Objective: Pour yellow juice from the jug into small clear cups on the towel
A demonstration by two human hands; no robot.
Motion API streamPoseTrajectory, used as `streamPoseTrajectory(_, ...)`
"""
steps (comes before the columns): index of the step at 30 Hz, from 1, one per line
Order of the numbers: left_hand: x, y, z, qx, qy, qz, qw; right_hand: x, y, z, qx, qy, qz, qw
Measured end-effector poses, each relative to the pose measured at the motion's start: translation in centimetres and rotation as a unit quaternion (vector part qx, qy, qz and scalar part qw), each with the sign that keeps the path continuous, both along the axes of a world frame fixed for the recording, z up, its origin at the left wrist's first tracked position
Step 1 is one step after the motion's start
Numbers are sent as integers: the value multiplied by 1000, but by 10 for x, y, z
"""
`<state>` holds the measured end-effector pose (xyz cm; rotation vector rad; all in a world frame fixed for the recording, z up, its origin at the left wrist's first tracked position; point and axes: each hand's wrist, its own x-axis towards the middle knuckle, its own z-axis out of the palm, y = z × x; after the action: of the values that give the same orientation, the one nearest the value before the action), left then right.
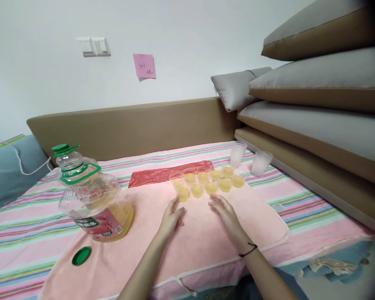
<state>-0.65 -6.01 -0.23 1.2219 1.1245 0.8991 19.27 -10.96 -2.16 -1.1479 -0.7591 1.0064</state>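
Note:
Two rows of small clear plastic cups (197,191) with yellow liquid stand close together on a pink towel (206,246). My left hand (171,216) is just in front of the nearest cup on the left, fingers apart and holding nothing. Facing it, my right hand (224,212) is open near the front row's middle cups, also with nothing in it. I cannot tell whether the fingertips touch the cups. To the left stands a big clear plastic jug (112,208) with a green handle and yellow liquid inside. A green cap (81,256) lies on the towel before it.
Behind the cups lies a flat red plastic bag (156,175). Two stacks of clear cups (261,163) stand at the back right, beside large piled grey cushions (325,121). Another green-capped bottle (65,155) rises behind the jug. A brown backrest (137,127) runs along the wall.

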Motion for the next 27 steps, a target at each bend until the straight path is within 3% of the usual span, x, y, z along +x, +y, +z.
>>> streamPoseTrajectory(9, -15, 0, 9, 59, 64, -1, 996, 58, -21, 0, 9, -68, -1, 998)
streamPoseTrajectory(16, -20, -30, 13, 72, 109, -21, 991, 138, -37, -4, 23, -120, -130, 984)
streamPoseTrajectory(21, -31, -45, 15, 85, 146, -10, 986, 213, -17, 30, 32, -195, -213, 957)
streamPoseTrajectory(27, -21, -50, 16, 82, 99, -92, 987, 278, 52, 82, 5, -298, -210, 931)
